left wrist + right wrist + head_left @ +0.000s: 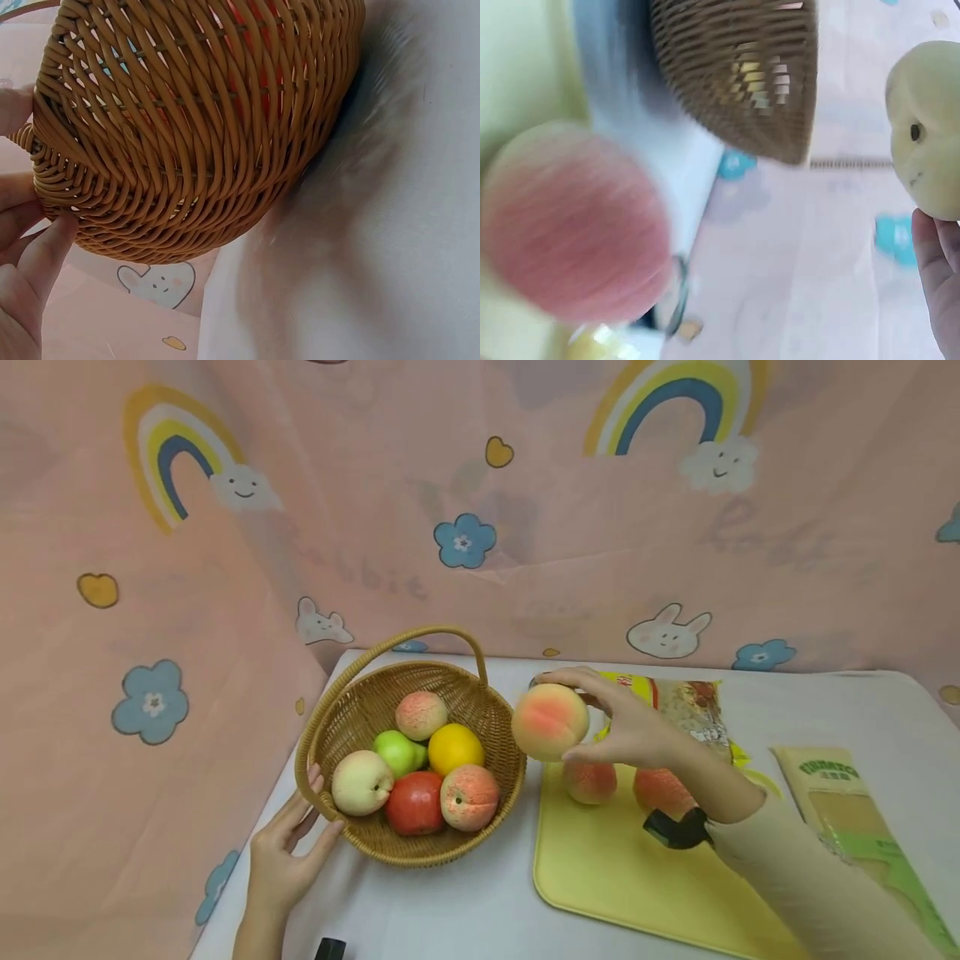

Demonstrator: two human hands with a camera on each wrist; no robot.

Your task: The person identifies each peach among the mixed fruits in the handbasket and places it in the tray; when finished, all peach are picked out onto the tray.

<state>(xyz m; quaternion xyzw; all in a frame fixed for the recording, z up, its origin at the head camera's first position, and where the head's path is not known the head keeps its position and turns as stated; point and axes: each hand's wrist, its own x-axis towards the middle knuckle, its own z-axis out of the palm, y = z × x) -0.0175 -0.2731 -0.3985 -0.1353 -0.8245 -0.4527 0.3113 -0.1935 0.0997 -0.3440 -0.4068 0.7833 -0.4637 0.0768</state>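
Observation:
A wicker basket (pixel 420 856) with a tall handle holds several fruits, among them a green pear (pixel 400 752), a yellow fruit (pixel 456 749), a red apple (pixel 415 804) and peaches, one of them pale (pixel 362 783). At its left side, my left hand (pixel 281 852) grips the rim by the foot of the handle; fingers and thumb lie on either side of the weave (pixel 187 135). My right hand (pixel 633 722) holds a peach (pixel 550 722) in the air just beyond the basket's right rim. In the right wrist view this peach (pixel 934 127) shows its stem hollow.
Under my right arm lies a yellow cutting board (pixel 615 877) bearing two more peaches, one at its left (pixel 590 782) and one partly hidden (pixel 660 789). Behind it sits a yellow food packet (pixel 686 706). A green and tan package (pixel 847 810) lies at the right.

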